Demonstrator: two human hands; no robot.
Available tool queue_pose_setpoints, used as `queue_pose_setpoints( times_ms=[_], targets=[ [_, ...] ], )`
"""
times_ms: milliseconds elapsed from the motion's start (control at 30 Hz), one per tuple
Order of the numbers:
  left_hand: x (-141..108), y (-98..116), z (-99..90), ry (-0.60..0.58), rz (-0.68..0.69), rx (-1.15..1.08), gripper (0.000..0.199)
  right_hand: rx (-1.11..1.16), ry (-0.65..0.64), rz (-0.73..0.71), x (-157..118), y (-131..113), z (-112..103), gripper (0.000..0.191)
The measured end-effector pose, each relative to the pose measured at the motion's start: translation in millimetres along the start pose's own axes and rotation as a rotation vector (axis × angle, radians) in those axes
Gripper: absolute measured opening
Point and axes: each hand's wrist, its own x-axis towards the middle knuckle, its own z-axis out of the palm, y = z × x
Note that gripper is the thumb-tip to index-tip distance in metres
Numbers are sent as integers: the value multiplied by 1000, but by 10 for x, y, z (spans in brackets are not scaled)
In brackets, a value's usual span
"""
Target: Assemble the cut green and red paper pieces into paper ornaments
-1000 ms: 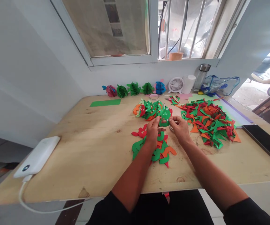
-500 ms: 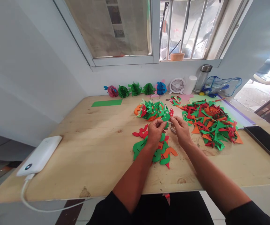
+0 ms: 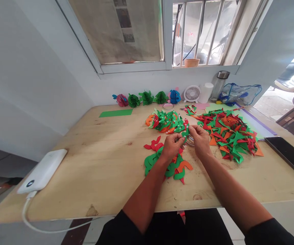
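Note:
Between my hands is a small green paper cutout [image 3: 185,133] with pale spots on it. My left hand [image 3: 171,145] pinches its lower left end, and the fingers of my right hand [image 3: 199,137] are closed on its upper right end. A roll of tape [image 3: 190,141] lies on the table, partly hidden by my right hand. Below my left hand is a loose pile of curved green, red and orange paper cutouts [image 3: 150,162], partly covered by my forearm. Just beyond my hands sits a heap of cutouts with white patches [image 3: 165,119].
A large heap of paper scraps [image 3: 235,134] lies at right, beside a phone [image 3: 289,154]. Folded paper figures [image 3: 147,97], a small fan [image 3: 192,93] and a glass bottle [image 3: 220,86] line the wall. A white power bank [image 3: 43,170] with a cable is at left.
My hands have drawn slightly apart, the right one shifting a little right and up. The green cutout between them shows more plainly now. The view has shifted slightly.

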Motion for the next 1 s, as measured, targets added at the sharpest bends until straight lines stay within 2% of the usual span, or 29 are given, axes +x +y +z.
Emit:
queue_pose_setpoints(
  times_ms=[133, 333, 567, 633, 833, 900, 1000],
  targets=[
    [14, -45, 1, -53, -25, 27, 24, -46, 66, -16, 15, 8, -10, 26],
    [1, -18, -9, -40, -42, 14, 30, -74, 160, -54, 50, 49, -38, 28],
    [-10, 40, -31, -85, -51, 17, 35, -50, 171, -56, 87, 112, -69, 29],
    [-4, 54, -54, -29, -46, 12, 36, -57, 189, -44, 100, 126, -77, 30],
    [64, 64, -191, 250, -78, -189, 33, -24, 233, -36, 150, 150, -105, 31],
    [139, 71, -247, 346, -74, -209, 33, -15, 227, -31, 156, 150, -111, 31],
    [322, 90, -332, 416, -95, -214, 32, 16, 224, -13, 147, 134, -114, 30]
  ],
)
